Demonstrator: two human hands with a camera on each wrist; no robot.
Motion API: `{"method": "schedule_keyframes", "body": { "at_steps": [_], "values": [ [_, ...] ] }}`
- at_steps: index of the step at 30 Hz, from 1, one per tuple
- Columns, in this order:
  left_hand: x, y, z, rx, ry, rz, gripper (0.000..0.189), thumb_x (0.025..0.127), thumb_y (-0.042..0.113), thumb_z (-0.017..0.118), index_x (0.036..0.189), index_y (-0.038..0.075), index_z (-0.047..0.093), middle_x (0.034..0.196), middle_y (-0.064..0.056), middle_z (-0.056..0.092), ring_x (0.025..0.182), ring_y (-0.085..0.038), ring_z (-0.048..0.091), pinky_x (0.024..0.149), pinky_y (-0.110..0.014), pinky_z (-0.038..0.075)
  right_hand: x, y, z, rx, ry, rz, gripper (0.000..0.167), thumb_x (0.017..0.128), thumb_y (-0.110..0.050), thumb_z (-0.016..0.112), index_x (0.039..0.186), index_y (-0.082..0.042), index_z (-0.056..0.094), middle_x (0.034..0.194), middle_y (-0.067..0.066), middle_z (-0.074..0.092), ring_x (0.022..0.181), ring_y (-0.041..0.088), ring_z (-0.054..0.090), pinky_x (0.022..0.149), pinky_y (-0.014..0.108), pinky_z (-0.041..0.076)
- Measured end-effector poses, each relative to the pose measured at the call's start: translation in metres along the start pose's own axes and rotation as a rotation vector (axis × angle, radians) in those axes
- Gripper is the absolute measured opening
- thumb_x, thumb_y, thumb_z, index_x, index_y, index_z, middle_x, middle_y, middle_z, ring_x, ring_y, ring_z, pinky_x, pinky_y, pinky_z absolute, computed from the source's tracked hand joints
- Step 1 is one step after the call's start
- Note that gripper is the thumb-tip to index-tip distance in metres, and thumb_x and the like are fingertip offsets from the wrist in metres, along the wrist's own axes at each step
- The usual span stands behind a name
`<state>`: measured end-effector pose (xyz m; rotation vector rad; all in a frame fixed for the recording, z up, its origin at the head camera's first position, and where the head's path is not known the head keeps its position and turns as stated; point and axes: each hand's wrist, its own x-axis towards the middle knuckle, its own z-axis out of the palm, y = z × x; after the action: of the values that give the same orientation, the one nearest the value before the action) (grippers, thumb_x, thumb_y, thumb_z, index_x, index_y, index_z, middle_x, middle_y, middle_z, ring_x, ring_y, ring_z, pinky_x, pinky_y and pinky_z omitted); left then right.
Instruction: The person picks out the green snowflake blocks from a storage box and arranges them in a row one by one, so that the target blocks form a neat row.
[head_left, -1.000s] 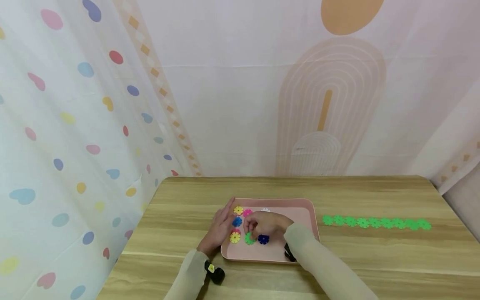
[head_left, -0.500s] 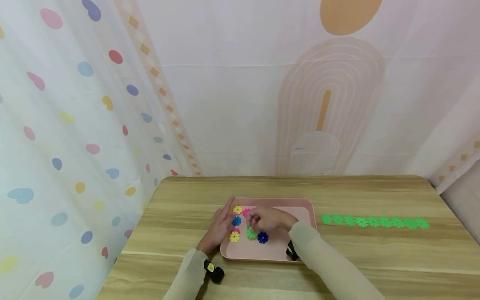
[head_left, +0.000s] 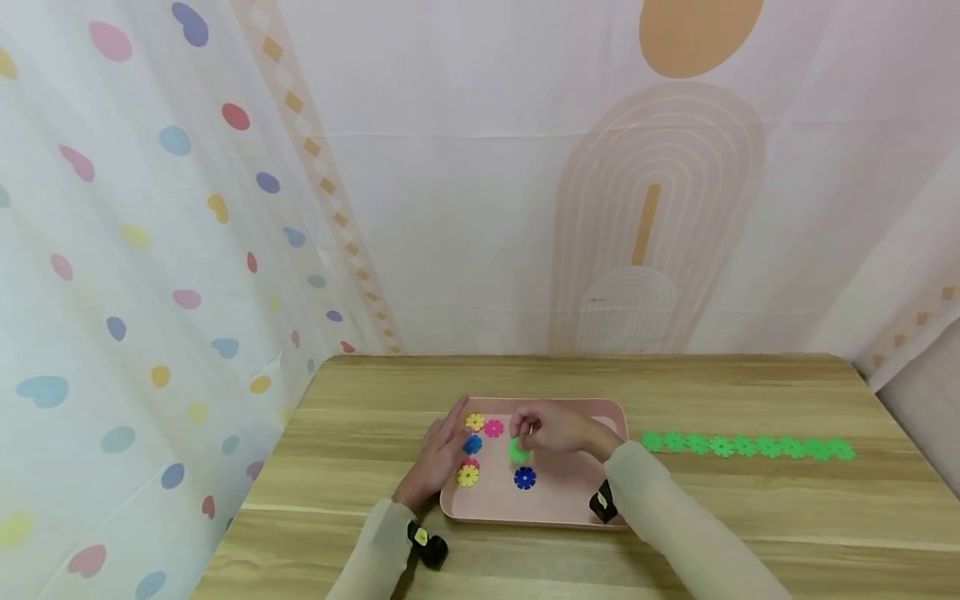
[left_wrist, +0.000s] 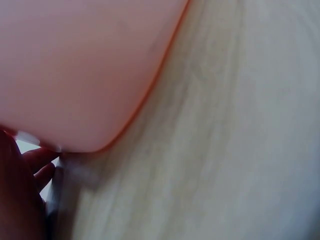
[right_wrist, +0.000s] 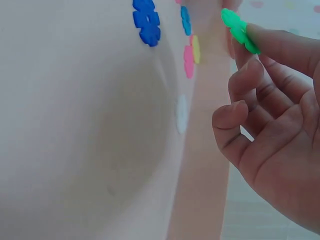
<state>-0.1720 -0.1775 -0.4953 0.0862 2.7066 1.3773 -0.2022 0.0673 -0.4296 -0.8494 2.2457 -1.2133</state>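
My right hand [head_left: 558, 429] pinches a green snowflake disc [right_wrist: 240, 31] between thumb and fingertips, raised over the pink tray [head_left: 540, 515]. The other fingers are curled loosely in the right wrist view. My left hand [head_left: 437, 454] rests along the tray's left rim, its fingers fairly straight, with fingertips at the tray's edge in the left wrist view. Inside the tray lie a dark blue disc [head_left: 525, 477], a lighter blue disc [head_left: 472, 444], yellow discs [head_left: 468, 476] and pink discs [head_left: 493, 428]. A white disc [right_wrist: 181, 114] shows in the right wrist view; in the head view my right hand hides it.
A row of several green discs [head_left: 744, 446], joined edge to edge, lies on the wooden table [head_left: 750, 517] to the right of the tray. A patterned curtain [head_left: 450, 208] hangs behind the table and along its left side.
My right hand has picked up the green disc from the tray floor beside the dark blue one and moved it up and to the right. My left hand has stayed at the rim.
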Motion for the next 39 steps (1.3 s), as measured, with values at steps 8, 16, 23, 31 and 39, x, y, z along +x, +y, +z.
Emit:
{"method": "schedule_keyframes", "body": {
  "at_steps": [8, 16, 23, 31, 39],
  "values": [
    [0.001, 0.000, 0.001, -0.010, -0.002, -0.004, 0.058, 0.105, 0.038, 0.039, 0.159, 0.038, 0.017, 0.161, -0.006, 0.027, 0.145, -0.034, 0.018, 0.112, -0.071, 0.012, -0.013, 0.000, -0.016, 0.068, 0.075, -0.015, 0.006, 0.092, -0.001, 0.065, 0.096, -0.004, 0.062, 0.087, 0.004, 0.059, 0.076, 0.015, 0.052, 0.065, 0.025, 0.048],
    [0.001, 0.000, 0.001, -0.014, -0.004, -0.001, 0.058, 0.105, 0.039, 0.039, 0.159, 0.038, 0.016, 0.161, -0.007, 0.027, 0.144, -0.034, 0.018, 0.112, -0.072, 0.012, -0.029, 0.004, -0.033, 0.049, 0.142, -0.019, 0.012, 0.092, 0.004, 0.058, 0.100, -0.004, 0.063, 0.087, 0.005, 0.062, 0.081, 0.025, 0.058, 0.069, 0.034, 0.053],
    [0.002, -0.001, 0.000, -0.018, -0.005, 0.001, 0.058, 0.105, 0.039, 0.039, 0.159, 0.038, 0.017, 0.161, -0.007, 0.026, 0.145, -0.035, 0.018, 0.112, -0.072, 0.012, -0.045, 0.011, -0.048, 0.054, 0.190, -0.036, 0.010, 0.093, -0.001, 0.060, 0.103, -0.001, 0.062, 0.090, 0.008, 0.061, 0.079, 0.027, 0.056, 0.067, 0.031, 0.051],
    [0.000, 0.000, -0.002, -0.019, -0.005, 0.010, 0.059, 0.105, 0.038, 0.040, 0.159, 0.037, 0.018, 0.160, -0.009, 0.027, 0.143, -0.035, 0.020, 0.113, -0.070, 0.013, -0.066, 0.011, -0.064, 0.066, 0.229, 0.001, 0.011, 0.095, -0.002, 0.058, 0.105, -0.001, 0.061, 0.092, 0.008, 0.060, 0.079, 0.024, 0.055, 0.067, 0.031, 0.051],
    [-0.002, 0.001, -0.004, -0.026, -0.007, -0.002, 0.058, 0.105, 0.039, 0.040, 0.159, 0.038, 0.017, 0.162, -0.006, 0.025, 0.145, -0.033, 0.018, 0.113, -0.070, 0.011, -0.091, 0.021, -0.084, 0.064, 0.299, 0.018, 0.011, 0.096, -0.006, 0.060, 0.106, 0.000, 0.061, 0.093, 0.010, 0.061, 0.083, 0.023, 0.058, 0.068, 0.030, 0.050]
  ]
}}
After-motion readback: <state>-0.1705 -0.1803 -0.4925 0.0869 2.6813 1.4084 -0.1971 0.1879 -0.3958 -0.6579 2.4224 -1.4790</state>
